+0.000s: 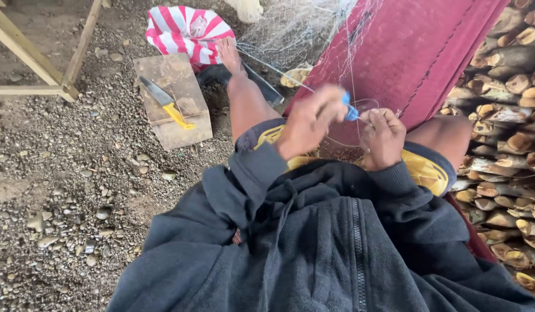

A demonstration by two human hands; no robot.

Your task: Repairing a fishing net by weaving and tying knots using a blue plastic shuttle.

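Left hand [309, 122] pinches blue netting needle [350, 110]; right hand [383, 138] fists fine net [296, 29] just beside; yellow-handled knife [166, 103] well left.

2 hands [311, 122] [383, 138] close together, curled

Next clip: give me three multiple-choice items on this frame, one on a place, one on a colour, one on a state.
1. Where does the knife lie?
A. On the wooden board
B. On the firewood stack
C. In the person's lap

2. What colour is the small tool at the fingertips of the left hand?
A. Yellow
B. Blue
C. Green

3. How is the right hand?
A. Flat on the gravel
B. Closed around netting strands
C. Gripping the knife

Key: 1 A, the blade and yellow handle rest on the board; 2 B, it shows bright blue; 3 B, its fingers are curled by the tool.
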